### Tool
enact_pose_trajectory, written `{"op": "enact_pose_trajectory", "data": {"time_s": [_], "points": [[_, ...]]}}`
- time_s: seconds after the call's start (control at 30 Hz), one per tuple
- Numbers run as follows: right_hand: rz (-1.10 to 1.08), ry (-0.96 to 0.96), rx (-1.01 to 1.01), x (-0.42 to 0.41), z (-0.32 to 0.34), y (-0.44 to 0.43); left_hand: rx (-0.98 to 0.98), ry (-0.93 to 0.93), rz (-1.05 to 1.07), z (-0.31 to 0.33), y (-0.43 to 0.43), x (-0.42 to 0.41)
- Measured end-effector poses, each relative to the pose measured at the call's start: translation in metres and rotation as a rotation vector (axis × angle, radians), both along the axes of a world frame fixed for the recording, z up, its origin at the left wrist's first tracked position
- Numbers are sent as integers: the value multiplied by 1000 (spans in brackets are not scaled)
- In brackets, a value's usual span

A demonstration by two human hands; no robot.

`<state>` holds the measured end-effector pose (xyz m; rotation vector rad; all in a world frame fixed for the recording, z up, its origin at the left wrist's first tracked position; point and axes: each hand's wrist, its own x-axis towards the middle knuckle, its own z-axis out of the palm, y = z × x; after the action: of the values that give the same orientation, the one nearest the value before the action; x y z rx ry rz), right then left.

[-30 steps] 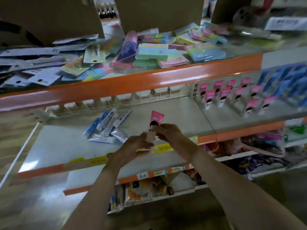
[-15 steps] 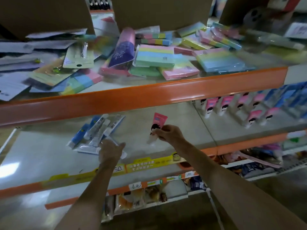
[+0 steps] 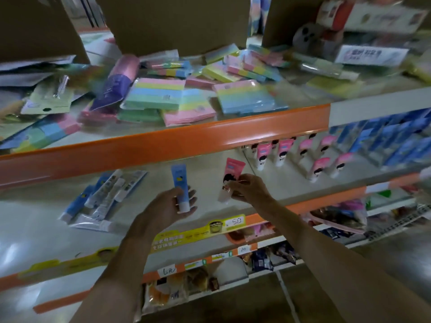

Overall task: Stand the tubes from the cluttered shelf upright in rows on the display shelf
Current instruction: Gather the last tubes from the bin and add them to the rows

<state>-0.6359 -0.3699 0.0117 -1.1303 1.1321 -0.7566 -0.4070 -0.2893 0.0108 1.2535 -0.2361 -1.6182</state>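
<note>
At the shelf front, left hand (image 3: 170, 207): fingers curled round a blue tube (image 3: 179, 183), white cap down, roughly upright and clear of the board.
Right hand (image 3: 250, 191): fingertips pinch a pink tube (image 3: 229, 178) about its middle, cap end down and leaning. Whether the cap touches the board I cannot tell.
Loose pile (image 3: 102, 199): blue and white tubes lie flat and overlapping just left of the left hand, not yet stood.
Pink rows (image 3: 283, 152): tubes stand on their caps, close together, on the display shelf (image 3: 289, 185) to the right.
Risk, toppling: the tubes stand on small caps, so a tube set down tilted, as the pink one is now, would probably fall. A knuckle brushing a packed row could knock several over in a chain.
Risk, no spare hand: both hands are loaded, so neither can steady a wobbling tube or catch one rolling toward the front edge.
Risk, mixing: the blue tube could end up among the pink ones unless it starts its own row.
Risk, overhead: the orange lip (image 3: 163, 141) of the upper shelf hangs low over the back rows. Reaching deep could bump a wrist or the tube's flat end against it and spoil the placement.
</note>
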Motion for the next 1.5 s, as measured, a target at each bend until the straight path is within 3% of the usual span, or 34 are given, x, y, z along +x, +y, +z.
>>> {"op": "enact_pose_trajectory", "data": {"time_s": [0.13,0.27,0.53,0.8,0.9,1.07,1.5], "points": [[-19,-13,-2,-54,-1,-12,-105,-56,-39,0,-12,-59],[-64,99,-89,-116,-3,-26,-160,-300,-75,-1,-22,-118],[-55,302,-256,-214,-13,-48,-122,-451,136,-14,-44,-204],[1,354,-302,-222,-38,-71,-143,-546,132,-34,-68,-224],[36,266,-312,-216,-43,-83,-160,-553,157,-42,-76,-224],[84,280,-509,-198,-49,-103,-153,-545,170,-49,-81,-215],[165,290,-463,-199,-69,-118,-164,-521,173,-55,-80,-199]]}}
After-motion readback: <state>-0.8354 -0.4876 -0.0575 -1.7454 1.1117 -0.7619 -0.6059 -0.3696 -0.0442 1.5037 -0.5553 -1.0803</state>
